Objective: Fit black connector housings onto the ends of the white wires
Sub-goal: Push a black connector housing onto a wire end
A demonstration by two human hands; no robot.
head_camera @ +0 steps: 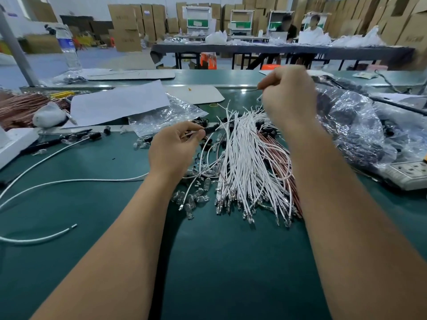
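Observation:
A heap of white wires [245, 158] with metal terminals lies on the green table [208, 262] between my forearms, mixed with some reddish wires. Black connector housings [209, 129] are scattered at the heap's far left edge. My left hand [175, 146] sits left of the heap and pinches a thin white wire between thumb and fingers, close to a black housing. My right hand [288, 95] is raised above the far end of the heap, fingers curled, pinching a wire end; what else it grips is hidden.
Small clear glass bulbs [194, 199] lie near my left forearm. Crinkled plastic bags [353, 125] and a power strip [409, 174] fill the right. A long white cable [69, 181] loops at left, beside paper sheets [117, 102] and copper wire bundles [25, 107]. Two people sit at a far table.

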